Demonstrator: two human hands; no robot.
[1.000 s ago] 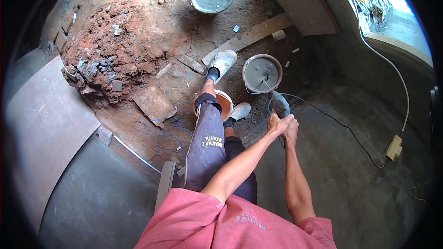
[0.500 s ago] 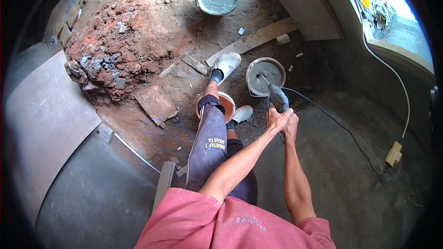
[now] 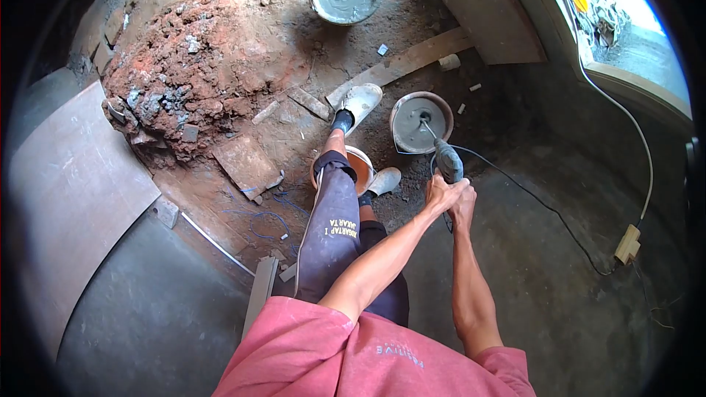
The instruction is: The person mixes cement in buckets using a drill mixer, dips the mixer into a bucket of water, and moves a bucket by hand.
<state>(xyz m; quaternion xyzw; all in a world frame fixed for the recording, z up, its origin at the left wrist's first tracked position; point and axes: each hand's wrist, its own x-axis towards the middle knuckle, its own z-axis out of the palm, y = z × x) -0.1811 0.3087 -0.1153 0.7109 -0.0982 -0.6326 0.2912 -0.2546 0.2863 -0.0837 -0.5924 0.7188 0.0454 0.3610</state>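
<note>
Grey drill [image 3: 449,162] in L+R hands [image 3: 444,193], rod [image 3: 429,129] in mix [image 3: 409,129].

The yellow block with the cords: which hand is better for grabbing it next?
Probably the right hand: it and the left hand both grip the drill, but the yellow block lies on the right hand's side.

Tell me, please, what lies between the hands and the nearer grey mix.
The drill, seen in the head view; left hand and right hand hold it, its shaft reaching into the mix.
</note>
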